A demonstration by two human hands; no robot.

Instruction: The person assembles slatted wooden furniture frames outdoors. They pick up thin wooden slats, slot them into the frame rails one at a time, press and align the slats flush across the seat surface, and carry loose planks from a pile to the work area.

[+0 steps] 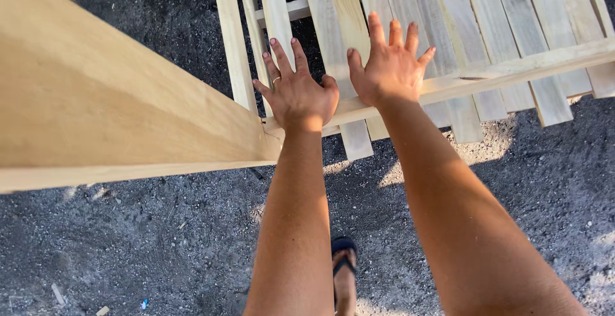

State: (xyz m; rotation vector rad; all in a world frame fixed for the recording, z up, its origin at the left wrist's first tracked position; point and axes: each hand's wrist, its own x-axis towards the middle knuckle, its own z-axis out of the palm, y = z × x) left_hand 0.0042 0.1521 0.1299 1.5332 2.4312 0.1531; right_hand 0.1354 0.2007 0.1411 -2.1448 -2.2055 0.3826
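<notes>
My left hand [295,91] and my right hand [387,66] reach forward side by side, palms down and fingers spread, holding nothing. Both hover at or rest on a pale wooden rail [512,69] that runs from the middle out to the right edge. I cannot tell if they press on it. Below the rail lies a row of light wooden slats [442,8] spread over the ground. A wide pale board [96,104] fills the left side, its corner ending just left of my left wrist.
The ground [160,239] is dark gravel and dirt with small bits of debris. My foot in a dark sandal [344,261] stands below my arms. Slat ends [355,140] stick out past the rail toward me.
</notes>
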